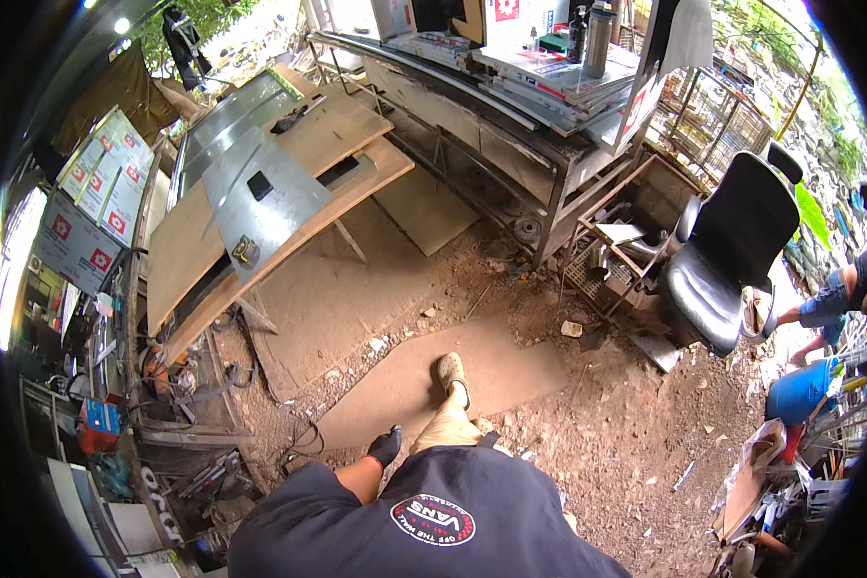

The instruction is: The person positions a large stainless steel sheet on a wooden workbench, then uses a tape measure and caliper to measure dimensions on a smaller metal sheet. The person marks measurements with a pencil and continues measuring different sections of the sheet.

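My left hand [385,447], in a dark glove, hangs at my left side beside my leg. Its fingers are too small and dark to read, and nothing is plainly seen in it. My right hand is out of the picture. Past the left hand, plywood boards [185,252] rest on a wooden stand. On them lies a shiny metal sheet [289,188], carrying a black phone [259,186] and what looks like a tape measure [246,252]. A flat brown board [414,371] lies on the dirt floor under my clog [452,372].
A metal-framed workbench [549,207] stands ahead, stacked with panels [549,77] and a steel bottle [599,43]. To the right are a black chair [732,250], a blue bucket [801,390] and a seated person's legs [828,303]. Cluttered shelving [116,433] lines the left.
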Available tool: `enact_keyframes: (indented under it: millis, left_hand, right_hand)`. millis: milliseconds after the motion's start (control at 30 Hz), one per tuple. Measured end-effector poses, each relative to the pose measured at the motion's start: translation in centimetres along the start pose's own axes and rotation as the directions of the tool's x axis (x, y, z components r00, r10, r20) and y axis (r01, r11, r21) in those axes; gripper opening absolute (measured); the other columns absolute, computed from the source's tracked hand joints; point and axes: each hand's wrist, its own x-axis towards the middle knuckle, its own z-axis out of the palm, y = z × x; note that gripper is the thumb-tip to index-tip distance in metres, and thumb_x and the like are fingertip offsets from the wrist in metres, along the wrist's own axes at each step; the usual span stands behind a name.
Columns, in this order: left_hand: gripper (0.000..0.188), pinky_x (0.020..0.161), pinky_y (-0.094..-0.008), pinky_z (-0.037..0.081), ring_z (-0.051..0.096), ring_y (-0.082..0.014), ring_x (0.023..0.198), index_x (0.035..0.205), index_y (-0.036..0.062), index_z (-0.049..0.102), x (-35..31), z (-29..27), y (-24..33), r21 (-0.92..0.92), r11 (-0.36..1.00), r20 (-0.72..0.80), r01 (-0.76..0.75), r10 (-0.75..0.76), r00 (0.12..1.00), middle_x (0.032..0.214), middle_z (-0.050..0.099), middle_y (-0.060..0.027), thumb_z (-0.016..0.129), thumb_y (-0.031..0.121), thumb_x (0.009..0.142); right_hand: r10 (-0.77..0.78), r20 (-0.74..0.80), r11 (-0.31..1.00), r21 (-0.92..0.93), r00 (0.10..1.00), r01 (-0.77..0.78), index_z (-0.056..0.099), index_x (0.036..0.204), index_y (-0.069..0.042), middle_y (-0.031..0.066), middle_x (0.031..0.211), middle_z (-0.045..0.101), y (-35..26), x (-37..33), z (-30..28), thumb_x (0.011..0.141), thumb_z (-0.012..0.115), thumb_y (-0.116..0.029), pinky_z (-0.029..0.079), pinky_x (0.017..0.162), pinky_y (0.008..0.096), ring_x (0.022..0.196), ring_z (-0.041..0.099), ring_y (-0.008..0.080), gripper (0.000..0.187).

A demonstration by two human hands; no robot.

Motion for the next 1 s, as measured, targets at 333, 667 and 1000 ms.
enact_keyframes:
  millis: [333, 667, 1000]
  left_hand:
    - [0.068, 0.089, -0.034, 0.05, 0.063, -0.0149, 0.096, 0.112, 0.0042, 0.071, 6.5, -2.0, 12.9, -0.254, 0.889, -0.157, -0.381, 0.35, 0.923, 0.104, 0.072, -0.0085, 0.036, 0.062, 0.104]
    - [0.085, 0.101, -0.0514, 0.046, 0.061, -0.0463, 0.118, 0.111, -0.0025, 0.072, 2.9, -6.5, 3.8, -0.172, 0.985, -0.133, -0.012, -0.011, 0.991, 0.113, 0.068, -0.032, 0.025, 0.067, 0.1]
    - [0.084, 0.077, -0.051, 0.053, 0.065, -0.0363, 0.081, 0.083, 0.0014, 0.07, 11.3, -7.6, -8.7, -0.593, 0.782, -0.239, 0.19, -0.397, 0.886, 0.079, 0.066, -0.0199, 0.025, 0.07, 0.1]
  right_hand:
    - [-0.102, -0.016, 0.995, 0.019, 0.995, 0.103, 0.069, 0.103, -0.001, 0.0131, 0.081, 0.071, -4.1, 0.6, 0.1, 0.076, 0.072, 0.003, 0.055, 0.063, 0.0437, 0.071, 0.069, 0.0275, 0.028]
    - [-0.218, 0.177, 0.934, -0.246, 0.96, 0.258, 0.07, 0.1, 0.0, 0.0131, 0.08, 0.072, -17.0, 2.1, 8.8, 0.074, 0.073, -0.002, 0.056, 0.063, 0.0432, 0.072, 0.07, 0.0266, 0.026]
    - [-0.256, 0.321, 0.712, -0.576, 0.912, 0.402, 0.072, 0.096, 0.0, 0.0127, 0.078, 0.072, -30.6, -1.2, 20.7, 0.071, 0.074, -0.008, 0.056, 0.063, 0.0423, 0.071, 0.071, 0.0251, 0.025]
